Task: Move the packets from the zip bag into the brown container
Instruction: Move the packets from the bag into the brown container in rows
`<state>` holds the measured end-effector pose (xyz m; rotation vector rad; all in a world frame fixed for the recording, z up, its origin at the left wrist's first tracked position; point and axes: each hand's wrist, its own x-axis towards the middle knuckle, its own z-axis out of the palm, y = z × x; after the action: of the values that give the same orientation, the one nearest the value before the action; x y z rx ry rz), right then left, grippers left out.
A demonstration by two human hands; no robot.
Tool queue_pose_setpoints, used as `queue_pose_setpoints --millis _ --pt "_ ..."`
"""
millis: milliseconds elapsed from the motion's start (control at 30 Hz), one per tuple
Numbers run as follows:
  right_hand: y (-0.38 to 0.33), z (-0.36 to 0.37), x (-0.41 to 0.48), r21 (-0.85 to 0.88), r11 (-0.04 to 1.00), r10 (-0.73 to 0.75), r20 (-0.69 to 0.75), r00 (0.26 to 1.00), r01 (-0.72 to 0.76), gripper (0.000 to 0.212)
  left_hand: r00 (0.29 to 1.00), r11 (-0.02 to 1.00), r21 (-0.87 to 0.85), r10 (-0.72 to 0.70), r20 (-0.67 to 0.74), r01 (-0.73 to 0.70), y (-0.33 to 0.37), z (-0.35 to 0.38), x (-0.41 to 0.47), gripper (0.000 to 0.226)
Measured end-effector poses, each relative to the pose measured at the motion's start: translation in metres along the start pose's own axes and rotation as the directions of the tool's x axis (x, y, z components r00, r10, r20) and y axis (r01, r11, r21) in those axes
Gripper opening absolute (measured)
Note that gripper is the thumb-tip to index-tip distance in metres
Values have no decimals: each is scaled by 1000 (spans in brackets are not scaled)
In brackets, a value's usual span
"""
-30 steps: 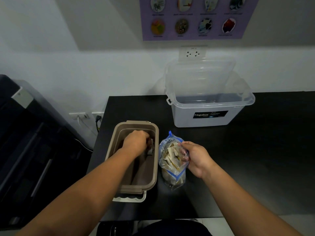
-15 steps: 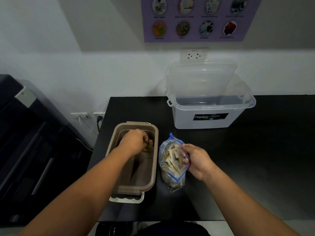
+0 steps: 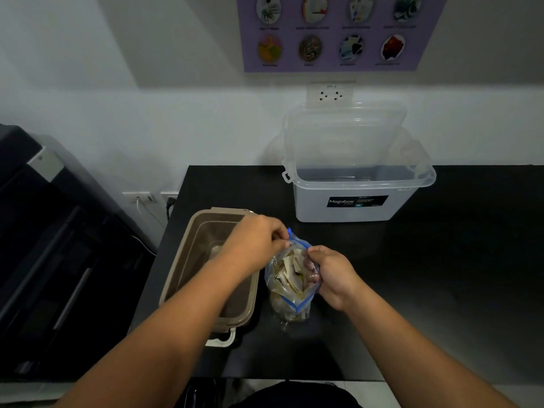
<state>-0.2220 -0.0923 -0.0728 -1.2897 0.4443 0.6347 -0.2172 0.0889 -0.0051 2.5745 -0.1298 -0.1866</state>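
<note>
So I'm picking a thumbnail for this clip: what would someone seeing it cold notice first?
Two hands meet over a clear zip bag stuffed with pale packets near the front of the black table. The right hand grips its right side and the left hand reaches its blue-edged mouth. Just left sits the open brown container; behind, by the wall, stands a big clear box.

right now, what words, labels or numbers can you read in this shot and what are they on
"Megabox": dark label on the clear storage box.
Smaller print on that label: too small to read.
Captions on the purple poster: blurred, unreadable.
Marking above the wall socket: too small.
Packets in the zip bag: no readable print.
</note>
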Motion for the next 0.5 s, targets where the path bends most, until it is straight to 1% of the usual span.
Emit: queue_pose_setpoints --millis 100,167,267,300,400,500 --pt "-1 -1 1 -31 1000 0 -8 1000 0 18 998 993 116 -18 65 10 3 18 4 14" --pt "-2 -3 1 -32 999 8 1 1000 -8 19 991 977 211 4 131 -32 4 27 7 20" --pt "-4 -3 -2 -41 999 9 -1 1000 -9 19 974 937 331 34 224 -109 5 36 12 36" --pt "-5 -4 -2 -52 999 6 -4 1000 -6 19 970 924 360 42 240 -129 6 39 13 37" --pt "-5 -7 0 -64 998 6 -1 1000 -6 20 975 914 377 76 208 -152 5 47 14 28" --pt "-7 -6 -1 -71 997 4 2 1000 -4 20 981 907 397 75 178 -141 4 53 13 25"
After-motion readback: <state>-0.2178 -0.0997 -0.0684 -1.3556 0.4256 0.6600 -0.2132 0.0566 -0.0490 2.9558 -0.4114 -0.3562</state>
